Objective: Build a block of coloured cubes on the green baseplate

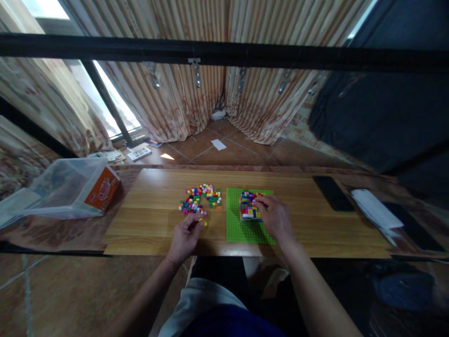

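A bright green studded baseplate (233, 224) lies on the wooden table. On it stands a low block built from many-coloured toy bricks (248, 210). My right hand (275, 215) reaches over this block, thumb and forefinger pinched at its top on what looks like a small pink brick; the hand covers the block's right side. My left hand (185, 236) rests at the near edge of a loose pile of small toy bricks (192, 202), fingers curled. Some yellow bricks (205, 223) are right at its fingertips; whether it grips one is unclear.
A black phone (333, 193) lies at the table's right end. Beyond that end are a white flat object (375, 210) and another dark slab (414, 225). A clear plastic bin (66, 187) with an orange label stands left. A dark metal bar (224, 54) crosses above the far side.
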Available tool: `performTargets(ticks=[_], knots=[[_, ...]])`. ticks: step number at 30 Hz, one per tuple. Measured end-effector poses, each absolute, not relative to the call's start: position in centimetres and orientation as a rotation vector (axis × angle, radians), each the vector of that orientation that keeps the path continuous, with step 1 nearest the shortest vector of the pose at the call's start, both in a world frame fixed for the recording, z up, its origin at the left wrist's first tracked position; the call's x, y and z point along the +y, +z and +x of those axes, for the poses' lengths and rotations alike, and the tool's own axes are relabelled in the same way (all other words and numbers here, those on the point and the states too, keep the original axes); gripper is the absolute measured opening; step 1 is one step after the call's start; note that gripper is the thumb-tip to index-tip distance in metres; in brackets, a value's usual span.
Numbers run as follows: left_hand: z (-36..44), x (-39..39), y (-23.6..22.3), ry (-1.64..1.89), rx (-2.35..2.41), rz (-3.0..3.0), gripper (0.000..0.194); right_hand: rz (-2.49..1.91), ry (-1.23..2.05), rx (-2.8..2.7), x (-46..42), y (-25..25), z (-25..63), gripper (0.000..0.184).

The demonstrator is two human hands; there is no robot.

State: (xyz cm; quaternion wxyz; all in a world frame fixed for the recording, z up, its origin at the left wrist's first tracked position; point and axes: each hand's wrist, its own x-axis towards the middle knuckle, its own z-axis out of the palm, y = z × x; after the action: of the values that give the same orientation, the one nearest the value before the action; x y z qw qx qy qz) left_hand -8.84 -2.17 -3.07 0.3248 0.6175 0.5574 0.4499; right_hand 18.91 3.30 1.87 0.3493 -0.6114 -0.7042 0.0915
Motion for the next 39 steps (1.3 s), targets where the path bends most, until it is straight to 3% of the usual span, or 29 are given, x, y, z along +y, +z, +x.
performTargets(ticks=[32,39], knots=[[-8.5,-2.3,-2.6,1.151,1.511,1.653,0.022,-1.665,0.553,-1.428,4.7,1.4,17.2,0.027],[-8.4,-2.4,-2.4,1.138,1.513,1.651,0.021,-1.665,0.581,-1.439,5.0,1.3,17.5,0.036]])
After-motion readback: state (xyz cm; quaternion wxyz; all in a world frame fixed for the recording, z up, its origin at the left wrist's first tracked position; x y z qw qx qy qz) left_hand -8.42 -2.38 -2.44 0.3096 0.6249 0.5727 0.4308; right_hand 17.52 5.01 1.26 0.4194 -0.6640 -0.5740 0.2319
